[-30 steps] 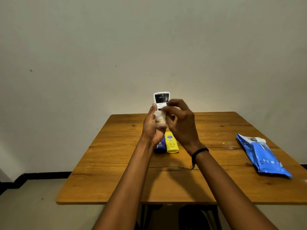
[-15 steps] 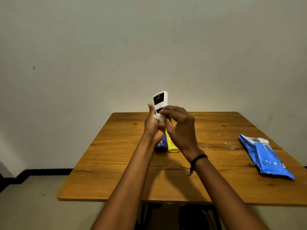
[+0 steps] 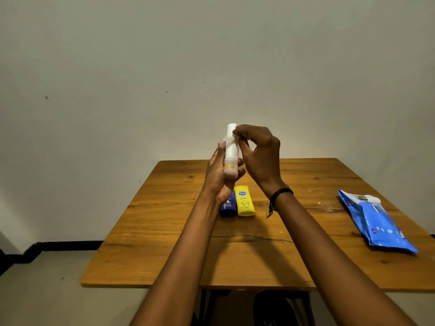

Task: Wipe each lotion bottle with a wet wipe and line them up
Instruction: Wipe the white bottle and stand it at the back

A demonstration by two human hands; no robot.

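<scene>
white bottle (image 3: 231,150) upright in left hand (image 3: 217,178), cap end down

Two arms in view, both bare from the lower edge of the view up to the hands. Left forearm (image 3: 188,243) and left hand (image 3: 219,180): bare skin only. Right forearm (image 3: 329,250): bare. Right wrist: thin black wristband (image 3: 281,192), cord-like, sitting snug just below the right hand (image 3: 261,154). A short dark loose end (image 3: 269,211) hangs from the band's underside.
</scene>
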